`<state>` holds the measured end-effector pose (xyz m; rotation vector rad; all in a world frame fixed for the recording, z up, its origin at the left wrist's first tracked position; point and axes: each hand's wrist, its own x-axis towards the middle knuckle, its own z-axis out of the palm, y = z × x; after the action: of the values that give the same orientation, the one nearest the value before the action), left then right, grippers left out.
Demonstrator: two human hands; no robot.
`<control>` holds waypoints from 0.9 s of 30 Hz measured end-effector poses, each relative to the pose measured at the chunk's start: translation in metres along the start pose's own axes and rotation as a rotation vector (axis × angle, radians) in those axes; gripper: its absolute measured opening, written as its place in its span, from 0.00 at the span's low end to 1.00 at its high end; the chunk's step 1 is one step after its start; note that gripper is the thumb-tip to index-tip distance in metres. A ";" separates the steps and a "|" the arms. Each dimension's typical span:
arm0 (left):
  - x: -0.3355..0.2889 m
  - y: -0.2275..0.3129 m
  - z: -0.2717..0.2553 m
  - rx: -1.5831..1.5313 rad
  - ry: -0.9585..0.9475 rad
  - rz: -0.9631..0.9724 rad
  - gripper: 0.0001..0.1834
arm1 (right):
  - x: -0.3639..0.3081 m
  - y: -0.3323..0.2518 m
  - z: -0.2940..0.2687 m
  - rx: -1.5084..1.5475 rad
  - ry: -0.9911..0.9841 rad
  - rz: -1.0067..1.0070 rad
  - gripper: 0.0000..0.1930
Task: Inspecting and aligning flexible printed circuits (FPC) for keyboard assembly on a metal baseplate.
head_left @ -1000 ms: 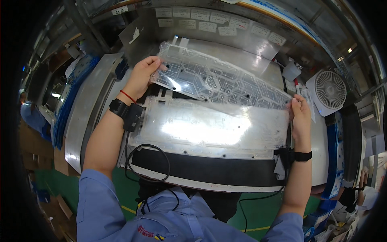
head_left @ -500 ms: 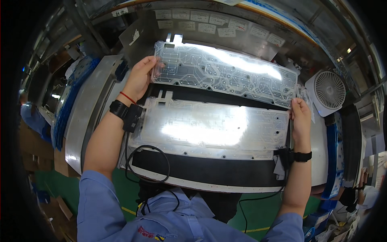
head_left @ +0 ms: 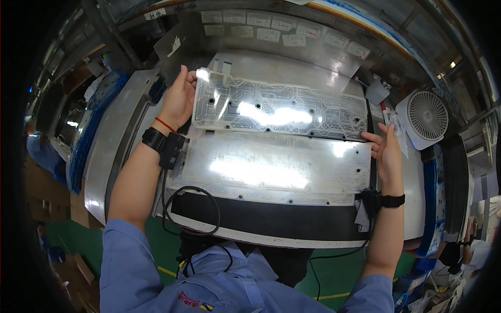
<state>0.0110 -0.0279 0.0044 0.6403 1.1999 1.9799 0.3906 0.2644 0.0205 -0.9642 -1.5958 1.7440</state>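
A clear flexible keyboard membrane sheet [head_left: 282, 99], printed with fine circuit lines and carrying two tail strips at its upper left, lies across the far part of the black mat [head_left: 261, 213]. Its near edge meets a second, milky stack of such membrane sheets [head_left: 323, 167]. At the upper left corner is my left hand [head_left: 178, 101], thumb raised off the sheet and fingers against its edge, partly hidden. My right hand [head_left: 387, 151] is open beside the lower right corner, fingers spread, fingertips at the sheet's edge.
A white round fan [head_left: 425, 119] stands at the right, near a white container [head_left: 378, 91]. A black cable [head_left: 218, 211] loops over the bench's front edge. Paper labels [head_left: 258, 19] line the back panel. Blue bins [head_left: 436, 208] flank the bench at right.
The clear membrane sheet has come down and nearer, from raised between both hands to lying on the mat. My right fingers have let go and spread; my left thumb has lifted off.
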 end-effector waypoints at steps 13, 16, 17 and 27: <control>0.005 -0.009 -0.019 -0.203 -0.222 0.178 0.24 | 0.000 -0.001 -0.001 -0.012 -0.135 0.083 0.38; 0.004 -0.004 -0.020 -0.222 -0.427 0.114 0.32 | 0.004 0.002 -0.007 0.051 -0.166 0.104 0.35; 0.004 -0.002 -0.020 -0.199 -0.488 0.086 0.35 | 0.007 0.005 -0.011 0.072 -0.175 0.114 0.34; 0.001 -0.002 -0.006 0.071 -0.066 -0.011 0.31 | 0.004 0.010 -0.004 -0.222 -0.174 -0.065 0.13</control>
<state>0.0071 -0.0299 0.0001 0.7271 1.2351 1.8994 0.3920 0.2687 0.0103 -0.8691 -1.9430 1.6695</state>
